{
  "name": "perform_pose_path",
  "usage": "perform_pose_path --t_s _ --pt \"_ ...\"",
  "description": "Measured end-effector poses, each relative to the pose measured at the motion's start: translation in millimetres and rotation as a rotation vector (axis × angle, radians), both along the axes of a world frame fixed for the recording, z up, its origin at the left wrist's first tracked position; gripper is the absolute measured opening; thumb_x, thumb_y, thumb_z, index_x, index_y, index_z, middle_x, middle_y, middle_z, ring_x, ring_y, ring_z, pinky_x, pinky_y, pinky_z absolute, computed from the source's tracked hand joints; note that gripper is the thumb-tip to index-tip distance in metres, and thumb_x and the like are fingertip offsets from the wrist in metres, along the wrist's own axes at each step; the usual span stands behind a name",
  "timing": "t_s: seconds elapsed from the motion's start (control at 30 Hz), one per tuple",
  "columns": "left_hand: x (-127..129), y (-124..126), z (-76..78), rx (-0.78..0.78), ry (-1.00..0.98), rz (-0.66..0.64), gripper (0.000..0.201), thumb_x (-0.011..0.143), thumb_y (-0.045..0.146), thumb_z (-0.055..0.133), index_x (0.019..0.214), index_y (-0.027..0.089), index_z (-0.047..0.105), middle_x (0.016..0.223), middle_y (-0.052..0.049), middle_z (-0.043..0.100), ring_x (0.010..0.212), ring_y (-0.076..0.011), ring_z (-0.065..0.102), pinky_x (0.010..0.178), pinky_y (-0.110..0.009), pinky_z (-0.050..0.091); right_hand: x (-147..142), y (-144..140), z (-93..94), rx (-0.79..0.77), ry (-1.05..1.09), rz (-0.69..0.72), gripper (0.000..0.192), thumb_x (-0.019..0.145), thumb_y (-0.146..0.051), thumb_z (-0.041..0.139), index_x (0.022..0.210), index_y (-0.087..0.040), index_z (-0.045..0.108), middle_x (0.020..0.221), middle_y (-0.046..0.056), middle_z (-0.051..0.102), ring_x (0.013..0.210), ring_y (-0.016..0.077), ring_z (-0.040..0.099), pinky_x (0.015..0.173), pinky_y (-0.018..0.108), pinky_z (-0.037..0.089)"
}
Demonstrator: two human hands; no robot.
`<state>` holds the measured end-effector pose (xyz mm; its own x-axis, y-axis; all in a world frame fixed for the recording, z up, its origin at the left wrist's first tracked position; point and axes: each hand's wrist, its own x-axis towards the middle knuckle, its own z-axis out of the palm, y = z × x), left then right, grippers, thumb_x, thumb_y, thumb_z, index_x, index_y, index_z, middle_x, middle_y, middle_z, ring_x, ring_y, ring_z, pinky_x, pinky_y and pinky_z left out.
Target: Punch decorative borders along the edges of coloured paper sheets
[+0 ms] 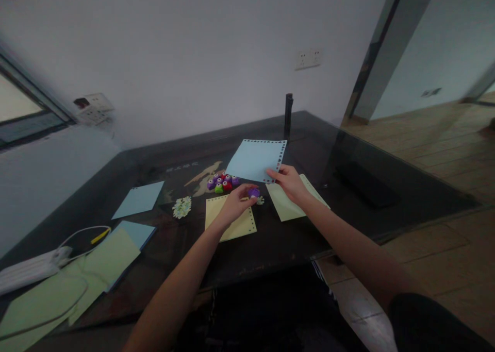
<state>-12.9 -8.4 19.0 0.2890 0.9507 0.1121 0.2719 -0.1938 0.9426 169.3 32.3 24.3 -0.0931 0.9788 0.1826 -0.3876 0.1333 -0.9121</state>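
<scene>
In the head view my right hand pinches the right corner of a light blue sheet of paper, held up above the table. Small shaped holes run along this sheet's top and right edges. My left hand is closed on a purple paper punch, just below the blue sheet and apart from it. Beneath my left hand lies a yellow sheet with holes along its edges. Behind it sits a cluster of several purple, red and green paper punches. A pale green sheet lies partly under my right forearm.
A pale flower-like cut-out and a blue sheet lie to the left. Further left are stacked green sheets, a white power strip with a cable and a yellow pen-like item. A black post stands at the back.
</scene>
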Motion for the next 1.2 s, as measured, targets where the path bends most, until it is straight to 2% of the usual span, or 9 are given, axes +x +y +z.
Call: perform_pose_path --t_s 0.13,0.3,0.4,0.57,0.7,0.83,0.9,1.1,1.2 --pt "2 -1 0.2 -0.026 -0.008 0.027 0.037 0.074 0.030 0.064 0.108 0.015 0.062 0.109 -0.010 0.064 0.090 -0.0191 0.062 0.081 -0.033 0.050 4 1 8.1 0.050 0.075 -0.081 0.033 0.052 -0.040 0.082 0.075 -0.020 0.070 0.074 0.001 0.070 0.069 0.0159 0.063 0.073 0.033 0.051" --pt "4 0 -3.3 -0.080 -0.031 0.059 0.042 0.076 0.038 0.064 0.111 0.015 0.061 0.103 -0.009 0.066 0.088 -0.0194 0.063 0.075 -0.031 0.053 19 3 23.8 0.102 0.178 -0.237 0.035 0.052 -0.038 0.082 0.079 -0.022 0.067 0.081 0.000 0.071 0.075 0.0176 0.064 0.073 0.034 0.053" --pt "8 1 -3.7 -0.086 -0.016 0.049 0.040 0.078 0.039 0.063 0.110 0.016 0.061 0.105 -0.009 0.065 0.085 -0.0183 0.064 0.073 -0.029 0.053 29 3 31.5 0.140 0.211 -0.267 0.032 0.054 -0.036 0.081 0.080 -0.023 0.066 0.083 0.000 0.070 0.077 0.0175 0.064 0.073 0.034 0.054" --pt "14 9 -1.7 -0.062 0.051 -0.004 0.037 0.081 0.040 0.058 0.111 0.018 0.061 0.105 -0.009 0.064 0.071 -0.0156 0.066 0.063 -0.027 0.053 40 -7 45.0 0.178 0.132 -0.281 0.024 0.063 -0.035 0.075 0.082 -0.025 0.065 0.090 0.000 0.069 0.085 0.0197 0.063 0.074 0.036 0.053" --pt "22 26 -1.0 -0.043 0.062 -0.026 0.031 0.084 0.036 0.054 0.106 0.018 0.063 0.103 -0.008 0.065 0.070 -0.0143 0.065 0.061 -0.024 0.051 52 -17 52.1 0.195 0.059 -0.306 0.023 0.066 -0.036 0.073 0.085 -0.026 0.065 0.095 0.002 0.069 0.092 0.0224 0.062 0.073 0.039 0.053" --pt "30 50 -2.0 -0.074 -0.012 0.042 0.032 0.083 0.032 0.054 0.110 0.018 0.061 0.106 -0.008 0.064 0.074 -0.0148 0.065 0.064 -0.026 0.051 67 -23 47.6 0.186 0.083 -0.319 0.021 0.065 -0.033 0.074 0.084 -0.026 0.066 0.093 0.002 0.069 0.090 0.0221 0.063 0.076 0.040 0.053" --pt "33 63 -4.0 -0.039 -0.001 0.075 0.035 0.078 0.031 0.060 0.111 0.018 0.060 0.108 -0.008 0.063 0.079 -0.0164 0.063 0.068 -0.029 0.051 74 -24 42.0 0.168 0.112 -0.323 0.021 0.064 -0.031 0.075 0.082 -0.026 0.067 0.091 0.002 0.070 0.088 0.0215 0.064 0.078 0.041 0.052" --pt "39 101 -18.7 0.254 0.347 0.097 0.024 0.071 0.012 0.061 0.094 0.018 0.065 0.108 -0.006 0.064 0.095 -0.0208 0.058 0.090 -0.038 0.044 82 -24 20.8 0.088 0.163 -0.319 0.025 0.059 -0.030 0.080 0.080 -0.024 0.069 0.088 0.002 0.071 0.084 0.0201 0.065 0.083 0.040 0.052" --pt "44 113 -25.6 0.306 0.439 0.108 0.024 0.070 0.011 0.062 0.092 0.018 0.066 0.105 -0.007 0.063 0.100 -0.0223 0.055 0.094 -0.040 0.040 82 -24 12.6 0.063 0.156 -0.319 0.027 0.058 -0.032 0.081 0.081 -0.024 0.070 0.087 0.003 0.072 0.083 0.0213 0.066 0.081 0.041 0.052"
